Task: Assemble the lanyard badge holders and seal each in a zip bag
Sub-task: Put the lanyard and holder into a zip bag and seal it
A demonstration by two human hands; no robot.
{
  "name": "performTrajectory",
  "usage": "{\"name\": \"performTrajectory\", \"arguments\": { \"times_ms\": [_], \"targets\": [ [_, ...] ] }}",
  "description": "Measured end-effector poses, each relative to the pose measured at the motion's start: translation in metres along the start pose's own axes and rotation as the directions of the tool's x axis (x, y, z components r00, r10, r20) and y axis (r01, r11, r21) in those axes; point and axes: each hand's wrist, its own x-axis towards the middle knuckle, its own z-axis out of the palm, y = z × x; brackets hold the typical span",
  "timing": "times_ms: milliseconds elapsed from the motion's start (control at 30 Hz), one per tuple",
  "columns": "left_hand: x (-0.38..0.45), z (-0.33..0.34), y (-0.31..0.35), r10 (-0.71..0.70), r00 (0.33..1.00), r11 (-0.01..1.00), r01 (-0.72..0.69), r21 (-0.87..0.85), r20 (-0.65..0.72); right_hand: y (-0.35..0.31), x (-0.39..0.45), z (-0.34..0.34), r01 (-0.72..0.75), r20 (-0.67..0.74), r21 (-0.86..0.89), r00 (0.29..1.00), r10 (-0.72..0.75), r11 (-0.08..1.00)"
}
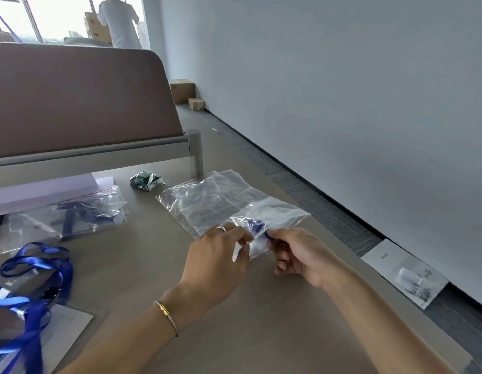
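Both hands work at the near end of a clear zip bag (pixel 250 225) that lies on the bench (pixel 261 319) toward its right edge, partly over a stack of empty bags (pixel 207 195). The left hand (pixel 218 260) pinches the bag mouth between thumb and curled fingers; its grip is closed on the film. The right hand (pixel 296 252) pinches the opposite side of the mouth, where a blue lanyard strap (pixel 257 226) shows at the opening, so its grip is likewise closed on the bag. Whether the badge holder itself is fully inside cannot be told; the film is crumpled and glossy. Judged risks: if the strap lies across the zip track, the seal will not close along its full length; a pull by one hand alone could drag the bag off the stack or toward the right edge; thin film may crease and leave a gap. More blue lanyards (pixel 32 279) lie at the near left corner over a badge sleeve (pixel 70 327), with filled bags (pixel 72 217) further back on the left and a small printed packet (pixel 146 180) near the far side. A white sheet (pixel 404 273) on the floor beyond the right edge carries print, but no writing or brand anywhere is legible.
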Motion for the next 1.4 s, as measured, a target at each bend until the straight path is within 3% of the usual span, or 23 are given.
{"name": "performTrajectory", "arguments": {
  "times_ms": [133,233,267,333,400,500,700,900,1000,1100,1200,1300,1400],
  "targets": [
    [-0.001,-0.002,-0.002,0.01,1.0,1.0,-0.01,0.019,0.002,0.001,0.004,0.002,0.001,-0.012,-0.105,1.0,-0.002,0.994],
    [-0.002,-0.002,-0.005,0.001,1.0,0.999,-0.001,0.038,0.018,0.008,0.004,0.003,0.059,-0.145,-0.246,0.985,-0.097,0.967],
    [-0.002,-0.002,-0.006,-0.003,1.0,0.999,0.001,0.044,0.031,0.013,0.006,0.001,0.099,-0.206,-0.387,0.96,-0.19,0.917],
    [-0.003,-0.002,-0.007,-0.005,0.998,0.999,0.002,0.05,0.06,0.019,0.006,-0.006,0.115,-0.286,-0.689,0.864,-0.414,0.716],
    [-0.004,-0.003,-0.008,-0.005,0.996,0.998,0.0,0.06,0.089,0.024,0.006,-0.016,0.08,-0.348,-0.781,0.767,-0.539,0.619],
    [-0.005,-0.007,-0.008,-0.039,0.985,0.991,0.017,0.132,0.167,0.024,0.002,-0.029,0.044,-0.413,-0.787,0.704,-0.578,0.616],
    [-0.009,-0.026,-0.011,-0.208,0.95,0.924,0.113,0.367,0.231,0.03,0.009,-0.028,0.201,-0.351,-0.701,0.738,-0.576,0.684],
    [-0.008,-0.039,-0.029,-0.378,0.914,0.921,0.356,0.158,0.145,0.028,0.007,-0.014,0.398,-0.29,-0.424,0.791,-0.538,0.814],
    [-0.005,-0.042,-0.037,-0.439,0.89,0.898,0.433,0.074,0.123,0.026,0.006,-0.01,0.401,-0.299,-0.29,0.824,-0.48,0.869],
    [0.0,-0.04,-0.048,-0.476,0.86,0.873,0.487,-0.016,0.182,0.026,0.006,-0.008,0.388,-0.312,-0.226,0.84,-0.444,0.894],
    [0.003,-0.04,-0.05,-0.493,0.821,0.746,0.569,-0.345,0.286,0.025,0.006,-0.008,0.386,-0.329,-0.184,0.842,-0.427,0.904],
    [0.004,-0.047,-0.048,-0.52,0.777,0.527,0.618,-0.583,0.354,0.02,0.004,-0.006,0.383,-0.344,-0.165,0.841,-0.417,0.909],
    [0.008,-0.056,-0.049,-0.499,0.746,0.237,0.607,-0.759,0.441,0.009,0.002,-0.003,0.405,-0.357,-0.098,0.838,-0.412,0.909]
  ]
}}
